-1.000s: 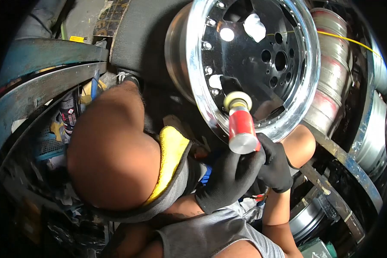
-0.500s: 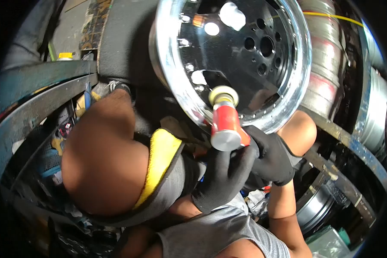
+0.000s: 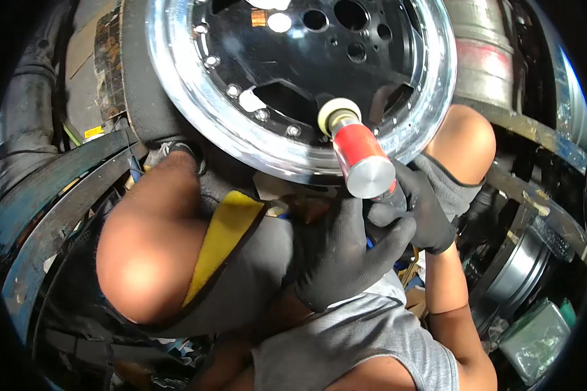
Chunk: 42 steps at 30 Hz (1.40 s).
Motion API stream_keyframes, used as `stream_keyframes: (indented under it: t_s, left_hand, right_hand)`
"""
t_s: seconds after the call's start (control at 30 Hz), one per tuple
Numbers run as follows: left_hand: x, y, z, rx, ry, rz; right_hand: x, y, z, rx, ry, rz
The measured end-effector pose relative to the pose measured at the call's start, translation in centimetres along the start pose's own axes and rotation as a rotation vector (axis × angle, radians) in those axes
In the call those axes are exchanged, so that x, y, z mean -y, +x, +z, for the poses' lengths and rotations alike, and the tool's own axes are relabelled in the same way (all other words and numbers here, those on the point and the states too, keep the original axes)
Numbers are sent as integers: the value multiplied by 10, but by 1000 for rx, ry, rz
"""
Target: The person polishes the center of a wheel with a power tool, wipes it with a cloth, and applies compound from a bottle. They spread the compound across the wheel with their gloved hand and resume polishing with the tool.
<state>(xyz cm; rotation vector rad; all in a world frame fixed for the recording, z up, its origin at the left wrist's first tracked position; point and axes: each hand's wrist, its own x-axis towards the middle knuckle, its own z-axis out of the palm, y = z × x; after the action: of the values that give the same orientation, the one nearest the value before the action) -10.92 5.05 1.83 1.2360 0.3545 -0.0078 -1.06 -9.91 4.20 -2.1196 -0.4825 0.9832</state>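
A red handheld polisher (image 3: 359, 146) with a silver end cap tilts over the wheel in front of me. Its pale round pad (image 3: 338, 114) is against or just over the black face near the lower rim. My gloved right hand (image 3: 427, 212) is closed round the polisher's handle from the right. From the left, my gloved left hand (image 3: 349, 257) grips the same handle area, thumb and index finger around it; its other fingers are partly hidden. The car wheel (image 3: 274, 75) has a glossy black centre, bolt heads around it and a polished chrome lip. Its top is out of view.
Stacked metal wheel barrels (image 3: 479, 58) stand at right beside a worn metal rack (image 3: 535, 133). Another rim (image 3: 522, 267) lies lower right. Blue-grey rails (image 3: 65, 176) run along the left. A yellow-lined cloth edge (image 3: 222, 238) lies by my left thigh.
The wheel appears lower and further left in view. The polisher and both hands sit slightly right and higher, with the polisher tilted more toward the right. Both hands keep hold.
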Motion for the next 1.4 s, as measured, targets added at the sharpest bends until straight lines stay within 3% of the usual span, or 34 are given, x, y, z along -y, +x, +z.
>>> stream_keyframes:
  t_s: [0.17,0.3,0.4,0.47,0.63,0.73,0.77,0.83,0.93,1.1,1.4]
  left_hand:
    - [9,-6,-2,-14,623,301]
    - [1,-8,-19,-42,776,353]
    - [10,-15,-18,-92,375,194]
    - [15,-16,-5,-136,-305,-129]
    - [14,-14,-1,-205,-511,-162]
    - [17,-15,0,-206,-432,-120]
    - [20,-16,-10,-101,-46,15]
    - [23,-16,-30,-96,798,363]
    - [31,-21,-16,-239,685,397]
    - [77,-29,20,-426,549,511]
    - [72,-29,18,-448,527,516]
  right_hand:
    - [8,8,3,94,142,158]
    - [18,24,12,56,-27,-25]
    - [25,41,10,139,-173,-91]
    - [37,51,9,205,-172,-69]
    - [55,62,7,285,-203,24]
    - [36,52,11,202,-248,-43]
    - [41,53,12,200,-243,-32]
    - [41,56,15,181,-184,-3]
    - [56,62,21,177,190,100]
    - [62,80,30,211,48,69]
    - [75,82,36,182,-157,42]
